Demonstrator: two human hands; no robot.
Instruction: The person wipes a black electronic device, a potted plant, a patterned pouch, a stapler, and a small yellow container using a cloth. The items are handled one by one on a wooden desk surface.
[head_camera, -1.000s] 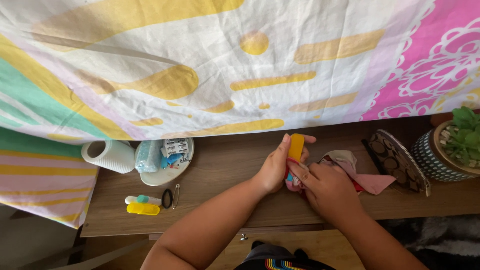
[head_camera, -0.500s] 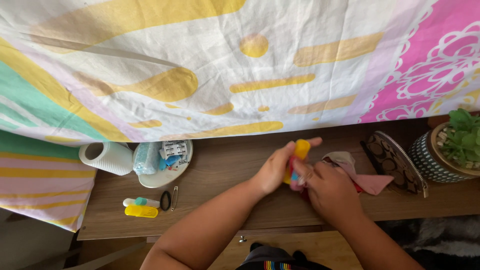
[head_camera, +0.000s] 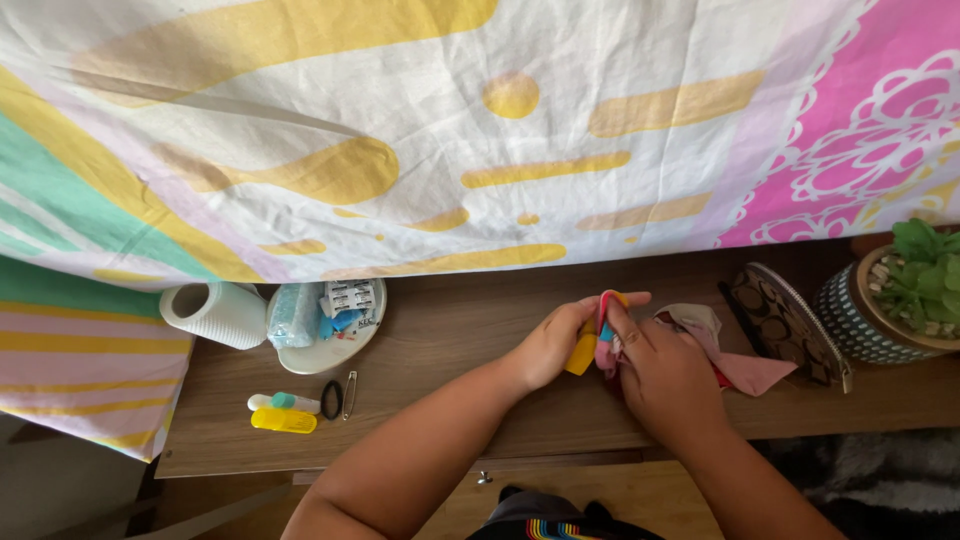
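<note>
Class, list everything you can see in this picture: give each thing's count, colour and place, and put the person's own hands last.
Patterned sheet: one, white with yellow, green and pink, hanging behind the shelf.
Wooden shelf: one, brown, across the middle.
Ribbed cup: one, white, on its side at left.
Plate: one, white, beside the cup, holding small packets.
Safety pin: one, metal, below the plate.
Small yellow case: one, near the shelf's front edge, left.
Patterned pouch: one, brown, right.
Potted plant: one, green in a dotted pot, far right.
Pink cloth: one, under the right hand.
Yellow object: one, held in both hands.
Left hand: gripping it.
Right hand: fingers on it.
</note>
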